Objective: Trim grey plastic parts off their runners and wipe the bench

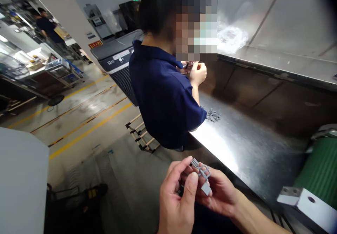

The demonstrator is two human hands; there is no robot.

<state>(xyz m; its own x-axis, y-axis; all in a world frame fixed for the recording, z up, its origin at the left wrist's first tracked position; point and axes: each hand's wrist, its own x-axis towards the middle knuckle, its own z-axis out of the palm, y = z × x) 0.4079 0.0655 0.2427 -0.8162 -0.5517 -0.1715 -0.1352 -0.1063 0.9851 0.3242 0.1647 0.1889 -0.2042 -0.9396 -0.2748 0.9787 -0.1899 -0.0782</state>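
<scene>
Along a long stainless worktop (250, 163), a co-worker (163, 97) in a navy polo has 1 hand raised in front of them, and a small heap of grey plastic bits (213, 115) sits just past their elbow. Closer in, over the worktop's near edge, the wearer's left hand (176, 199) is up with its thumb forward, and the right hand (218, 192) is turned palm-up, fingers curled. Together they pinch a grey plastic moulded piece (202, 172), its long axis diagonal, square end pointing down and right.

Head-worn view, angled down at hands (179, 202)
</scene>
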